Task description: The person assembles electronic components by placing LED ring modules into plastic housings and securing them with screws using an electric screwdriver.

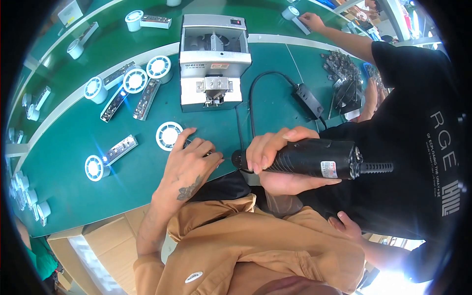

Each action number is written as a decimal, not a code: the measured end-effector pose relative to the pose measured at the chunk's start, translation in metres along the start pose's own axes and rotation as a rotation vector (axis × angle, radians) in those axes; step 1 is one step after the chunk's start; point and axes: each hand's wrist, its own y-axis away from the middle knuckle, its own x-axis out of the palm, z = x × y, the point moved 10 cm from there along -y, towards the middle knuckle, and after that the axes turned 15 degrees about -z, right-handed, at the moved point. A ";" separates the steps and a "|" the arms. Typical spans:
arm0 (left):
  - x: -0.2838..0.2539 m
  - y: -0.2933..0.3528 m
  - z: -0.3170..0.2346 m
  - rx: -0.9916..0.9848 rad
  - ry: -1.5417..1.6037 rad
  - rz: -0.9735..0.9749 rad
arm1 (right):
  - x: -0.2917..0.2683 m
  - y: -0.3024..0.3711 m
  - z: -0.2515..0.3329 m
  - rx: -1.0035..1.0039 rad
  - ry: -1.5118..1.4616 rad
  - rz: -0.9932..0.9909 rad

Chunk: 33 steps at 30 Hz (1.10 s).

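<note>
My right hand [280, 157] is wrapped round a black electric screwdriver [314, 158], held level with its tip pointing left. Its tip end [238, 160] comes close to the fingers of my left hand [189, 164]. That left hand lies over an assembly with a white, round, slotted head [168, 135], gripping its narrow part on the green bench [132, 196]. Fingers cover most of this narrow part, so the contact between screwdriver and assembly cannot be made out. Similar assemblies, round heads [97, 167] joined to circuit-board strips [121, 150], lie to the left.
A grey screw feeder [215, 64] stands ahead. A black cord runs to an inline box [308, 101]. Dark small parts [344, 73] are heaped at right, beside a co-worker in a black shirt [408, 132], whose hand [312, 22] touches an assembly on the far green belt [270, 19].
</note>
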 end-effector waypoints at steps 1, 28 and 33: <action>-0.001 0.000 -0.001 0.003 0.008 -0.010 | 0.001 -0.001 0.003 -0.008 -0.003 0.005; -0.114 -0.129 0.019 0.257 -0.225 -0.615 | -0.021 0.002 0.023 -0.006 -0.041 -0.150; -0.067 -0.041 -0.014 0.121 0.137 -0.130 | -0.018 0.005 0.012 0.075 -0.039 -0.098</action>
